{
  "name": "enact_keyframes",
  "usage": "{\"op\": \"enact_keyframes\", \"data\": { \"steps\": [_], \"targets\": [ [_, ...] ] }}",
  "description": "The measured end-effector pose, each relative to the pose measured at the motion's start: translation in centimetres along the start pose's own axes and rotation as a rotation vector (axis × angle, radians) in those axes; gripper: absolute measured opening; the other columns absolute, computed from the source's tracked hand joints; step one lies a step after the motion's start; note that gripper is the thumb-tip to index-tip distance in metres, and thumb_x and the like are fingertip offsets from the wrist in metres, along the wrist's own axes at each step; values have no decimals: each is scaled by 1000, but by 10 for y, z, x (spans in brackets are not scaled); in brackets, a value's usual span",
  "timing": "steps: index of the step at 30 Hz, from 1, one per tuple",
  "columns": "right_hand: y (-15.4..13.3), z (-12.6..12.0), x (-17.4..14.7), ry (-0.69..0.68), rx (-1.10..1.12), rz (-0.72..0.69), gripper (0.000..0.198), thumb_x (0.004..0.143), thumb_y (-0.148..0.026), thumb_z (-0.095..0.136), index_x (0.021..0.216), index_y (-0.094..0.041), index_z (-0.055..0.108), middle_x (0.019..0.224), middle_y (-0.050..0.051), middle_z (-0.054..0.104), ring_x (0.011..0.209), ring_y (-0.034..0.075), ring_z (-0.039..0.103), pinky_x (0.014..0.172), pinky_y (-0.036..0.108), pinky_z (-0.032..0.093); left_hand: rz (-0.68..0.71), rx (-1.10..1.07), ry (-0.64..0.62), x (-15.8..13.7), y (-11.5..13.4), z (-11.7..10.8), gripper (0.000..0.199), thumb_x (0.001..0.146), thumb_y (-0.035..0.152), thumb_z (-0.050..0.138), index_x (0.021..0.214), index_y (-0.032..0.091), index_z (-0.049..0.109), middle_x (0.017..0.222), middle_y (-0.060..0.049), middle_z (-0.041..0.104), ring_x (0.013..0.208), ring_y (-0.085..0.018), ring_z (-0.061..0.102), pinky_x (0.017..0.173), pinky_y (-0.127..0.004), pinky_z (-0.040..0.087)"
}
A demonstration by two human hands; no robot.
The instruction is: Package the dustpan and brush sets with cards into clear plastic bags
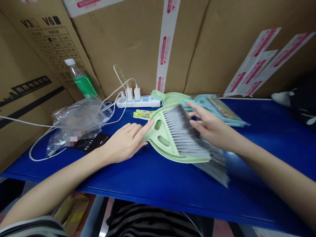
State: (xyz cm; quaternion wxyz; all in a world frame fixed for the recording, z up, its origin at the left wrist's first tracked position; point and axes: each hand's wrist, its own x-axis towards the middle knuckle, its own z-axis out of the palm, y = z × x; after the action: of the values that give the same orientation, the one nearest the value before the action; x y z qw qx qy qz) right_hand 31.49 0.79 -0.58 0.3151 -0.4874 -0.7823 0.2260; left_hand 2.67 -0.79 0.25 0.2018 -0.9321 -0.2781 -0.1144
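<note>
Inside the green dustpan (172, 158) lies a grey-bristled brush (184, 133).

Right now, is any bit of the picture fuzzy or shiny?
Head view: the grey bristles look smeared near the right hand; head view: a pale glare spot shines on the blue table, below the right forearm; head view: blocky pixels hide a patch by the plastic bag.
</note>
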Motion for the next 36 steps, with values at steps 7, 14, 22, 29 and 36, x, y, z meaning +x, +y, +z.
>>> {"op": "enact_keyframes", "data": {
  "steps": [7,14,22,29,36],
  "targets": [
    [-23,12,-11,8,-340,-320,46,97,-41,34,137,-26,52,143,10,51,141,33,32,112,63,26,3,4,-4,1,2,1,52,102,30,21,148,8,7,95,-10,63,82,-23,59,72,-35,46],
    [-25,21,-23,-342,-326,-414,74,92,-56,44,152,-16,28,159,19,17,145,34,11,111,61,23,26,35,65,2,4,2,53,103,30,20,148,7,4,91,-9,63,76,-22,59,72,-34,47],
    [-33,25,-25,-282,-452,-503,57,86,-20,57,142,-16,44,155,22,29,144,33,19,110,55,33,12,55,57,3,3,0,50,102,29,20,146,6,11,88,-8,62,74,-22,57,70,-33,47],
    [-37,23,-23,-263,-409,-570,33,91,-43,55,103,-13,63,144,25,45,140,35,32,105,55,40,41,83,67,4,4,-2,47,103,30,20,143,6,21,82,-6,61,69,-21,56,66,-31,46],
    [-41,30,-27,-147,-278,-560,17,89,-33,58,78,-19,57,137,20,50,138,33,32,101,53,44,34,23,122,5,11,-5,53,102,33,25,147,8,11,84,-7,63,71,-21,59,66,-31,50]
  ]
}}
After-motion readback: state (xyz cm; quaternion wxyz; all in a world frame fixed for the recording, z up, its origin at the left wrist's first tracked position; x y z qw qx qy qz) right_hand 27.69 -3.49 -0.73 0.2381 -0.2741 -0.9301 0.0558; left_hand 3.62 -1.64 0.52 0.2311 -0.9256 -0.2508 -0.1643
